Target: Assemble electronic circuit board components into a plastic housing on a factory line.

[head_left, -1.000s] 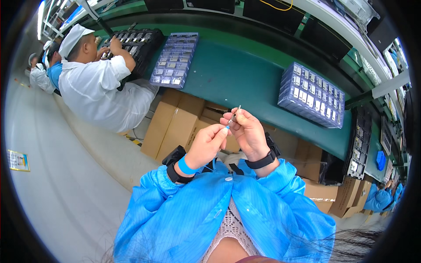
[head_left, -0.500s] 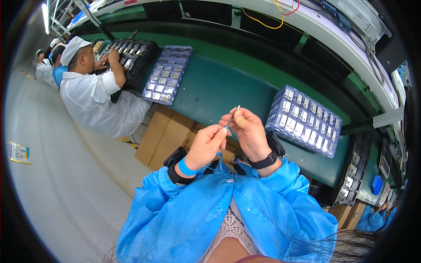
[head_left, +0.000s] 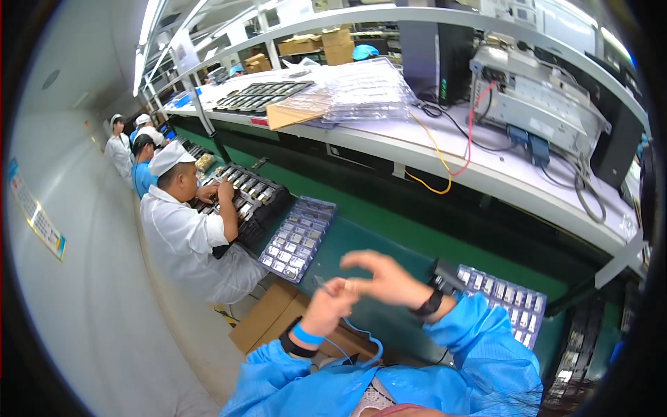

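My left hand (head_left: 329,311) is closed in a pinch above the green bench's (head_left: 361,240) front edge. A small thin part (head_left: 320,281), too blurred to name, pokes up from its fingertips. My right hand (head_left: 389,279) is just beside it, smeared by motion, with its index finger stretched out and apart from the thumb. Nothing shows between those fingers. A blue band and a black strap are round my left wrist, and a blue coiled cord (head_left: 372,347) hangs below it. A black strap is on my right wrist as well.
Clear plastic trays of small metallic parts lie on the bench at left (head_left: 295,240) and right (head_left: 511,295). A co-worker in white (head_left: 191,236) handles a black rack (head_left: 253,191). Cardboard boxes (head_left: 271,316) stand below. An overhead shelf (head_left: 368,139) bears equipment and wires.
The view has tilted up, showing more of the shelf. My right hand's fingers have come off the small slim part and spread. My left hand remains pinched.
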`<state>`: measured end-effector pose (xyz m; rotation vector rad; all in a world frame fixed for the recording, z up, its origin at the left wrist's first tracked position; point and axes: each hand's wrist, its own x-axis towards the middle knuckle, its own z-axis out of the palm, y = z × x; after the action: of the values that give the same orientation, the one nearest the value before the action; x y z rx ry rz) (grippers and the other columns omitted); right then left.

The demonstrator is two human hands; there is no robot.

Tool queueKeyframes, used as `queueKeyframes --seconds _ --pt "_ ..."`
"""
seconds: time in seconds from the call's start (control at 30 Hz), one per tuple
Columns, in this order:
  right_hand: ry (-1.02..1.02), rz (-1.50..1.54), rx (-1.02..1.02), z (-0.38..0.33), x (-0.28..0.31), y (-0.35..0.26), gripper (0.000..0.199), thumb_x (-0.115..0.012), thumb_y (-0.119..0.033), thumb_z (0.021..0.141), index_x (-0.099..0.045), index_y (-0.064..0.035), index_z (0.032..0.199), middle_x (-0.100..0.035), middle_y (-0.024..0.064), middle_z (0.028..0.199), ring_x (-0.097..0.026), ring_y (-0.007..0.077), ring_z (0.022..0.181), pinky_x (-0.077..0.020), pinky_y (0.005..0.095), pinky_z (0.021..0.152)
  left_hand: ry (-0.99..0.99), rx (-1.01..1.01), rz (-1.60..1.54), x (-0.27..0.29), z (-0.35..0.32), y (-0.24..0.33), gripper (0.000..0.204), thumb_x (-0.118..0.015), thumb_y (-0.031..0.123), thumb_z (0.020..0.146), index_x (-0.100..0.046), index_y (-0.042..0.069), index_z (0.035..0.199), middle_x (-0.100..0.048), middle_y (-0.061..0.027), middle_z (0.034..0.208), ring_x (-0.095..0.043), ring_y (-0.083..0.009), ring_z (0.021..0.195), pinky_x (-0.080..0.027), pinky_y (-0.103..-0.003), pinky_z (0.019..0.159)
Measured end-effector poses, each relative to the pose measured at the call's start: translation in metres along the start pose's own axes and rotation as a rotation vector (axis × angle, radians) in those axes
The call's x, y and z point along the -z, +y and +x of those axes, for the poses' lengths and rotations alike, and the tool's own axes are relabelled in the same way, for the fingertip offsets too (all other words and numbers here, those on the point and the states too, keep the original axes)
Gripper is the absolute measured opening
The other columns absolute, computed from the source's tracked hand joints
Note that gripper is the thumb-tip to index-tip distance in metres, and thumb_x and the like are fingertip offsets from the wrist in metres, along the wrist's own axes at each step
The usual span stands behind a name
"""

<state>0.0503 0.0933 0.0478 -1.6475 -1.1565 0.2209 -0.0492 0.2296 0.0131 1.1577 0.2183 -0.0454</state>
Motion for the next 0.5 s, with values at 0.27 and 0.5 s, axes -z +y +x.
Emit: queueKeyframes --seconds 0.27,0.5 --pt "0.734 -0.387 0.026 0.181 0.189 0.013 0.039 -0.064 -0.024 0.070 -0.054 0.0000 0.099 -0.057 0.0147 0.096 -0.053 0.0258 0.092 -0.0405 0.0333 0.080 0.132 -0.480 -0.046 0.087 0.100 0.183 0.021 -0.043 0.025 0.089 -0.052 0.006 0.090 -0.050 0.0010 0.070 -0.033 -0.0035 0.042 -0.025 -0.018 0.038" --pt "0.887 -0.569 -0.635 0.251 0.264 0.085 0.062 -0.057 -0.041 0.071 -0.050 0.0120 0.103 -0.052 0.0282 0.106 -0.053 0.0345 0.097 -0.0391 0.0337 0.086 0.388 -0.243 -0.034 0.155 0.229 0.265 0.066 -0.059 0.052 0.072 -0.038 -0.003 0.102 -0.051 -0.0209 0.101 -0.027 -0.0026 0.040 -0.023 -0.015 0.034"
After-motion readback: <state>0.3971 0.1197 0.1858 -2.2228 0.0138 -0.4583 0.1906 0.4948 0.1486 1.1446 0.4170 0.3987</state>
